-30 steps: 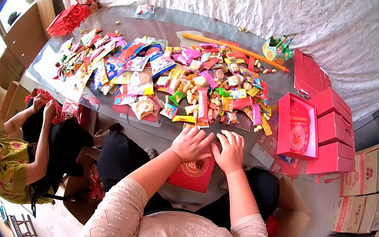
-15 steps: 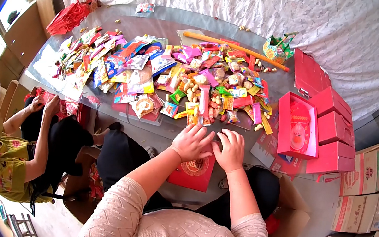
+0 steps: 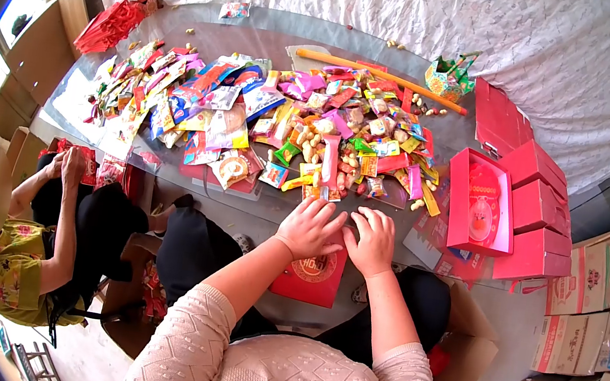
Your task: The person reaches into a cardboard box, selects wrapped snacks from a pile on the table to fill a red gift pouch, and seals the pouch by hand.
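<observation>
My left hand [image 3: 309, 230] and my right hand [image 3: 370, 240] are side by side at the table's near edge, above a red box [image 3: 312, 279] with a round gold emblem. Both hands have their fingers spread and slightly bent, and I see nothing held in either. Just beyond my left fingertips lie a yellow packet [image 3: 298, 182] and an orange packet, at the near side of a large heap of wrapped sweets [image 3: 376, 126]. Peanuts [image 3: 309, 147] lie among the sweets. The lower part of the red box is in view; my hands partly cover its top.
An open red box [image 3: 482, 204] and several closed red boxes [image 3: 540, 253] stand on the right. An orange stick [image 3: 381, 79] lies behind the heap, near a green basket [image 3: 447, 79]. A person [image 3: 23, 256] sits at the left. Cartons [image 3: 604, 279] are stacked far right.
The yellow packet near my left fingertips has shifted and tilted, and an orange packet now shows beside it. My hands have barely moved. The person at the left has brought both hands together.
</observation>
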A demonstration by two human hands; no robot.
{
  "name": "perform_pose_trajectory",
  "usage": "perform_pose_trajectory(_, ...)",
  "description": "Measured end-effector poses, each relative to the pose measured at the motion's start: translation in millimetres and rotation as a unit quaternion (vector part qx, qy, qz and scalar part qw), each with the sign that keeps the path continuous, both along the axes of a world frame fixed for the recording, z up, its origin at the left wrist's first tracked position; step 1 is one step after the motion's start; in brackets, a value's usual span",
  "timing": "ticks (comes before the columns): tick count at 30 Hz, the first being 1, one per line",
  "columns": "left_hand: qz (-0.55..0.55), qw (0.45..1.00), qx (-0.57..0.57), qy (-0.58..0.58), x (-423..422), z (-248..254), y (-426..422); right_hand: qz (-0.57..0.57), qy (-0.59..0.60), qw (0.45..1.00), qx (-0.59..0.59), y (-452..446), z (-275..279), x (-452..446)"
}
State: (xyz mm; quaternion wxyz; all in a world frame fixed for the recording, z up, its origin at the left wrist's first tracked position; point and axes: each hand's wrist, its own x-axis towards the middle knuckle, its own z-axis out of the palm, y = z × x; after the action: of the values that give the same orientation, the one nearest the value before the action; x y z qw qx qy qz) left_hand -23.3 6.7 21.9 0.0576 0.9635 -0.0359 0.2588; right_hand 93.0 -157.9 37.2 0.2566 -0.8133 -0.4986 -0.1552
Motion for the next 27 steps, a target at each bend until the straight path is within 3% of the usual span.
perform_pose_trajectory(14,0.004,1.0,0.0,-0.009,-0.3,-0.6,-0.6,-0.005,-0.006,1.0,-0.001,0.7,-0.2,-0.5)
perform_pose_trajectory(24,0.029,0.999,-0.011,0.008,3.9,-0.3,-6.1,0.004,0.067,0.998,0.01,-8.0,2.2,8.4)
perform_pose_trajectory(27,0.03,0.999,0.006,0.01,4.6,-0.5,-6.7,-0.024,-0.008,0.999,0.02,-21.7,33.7,25.4)
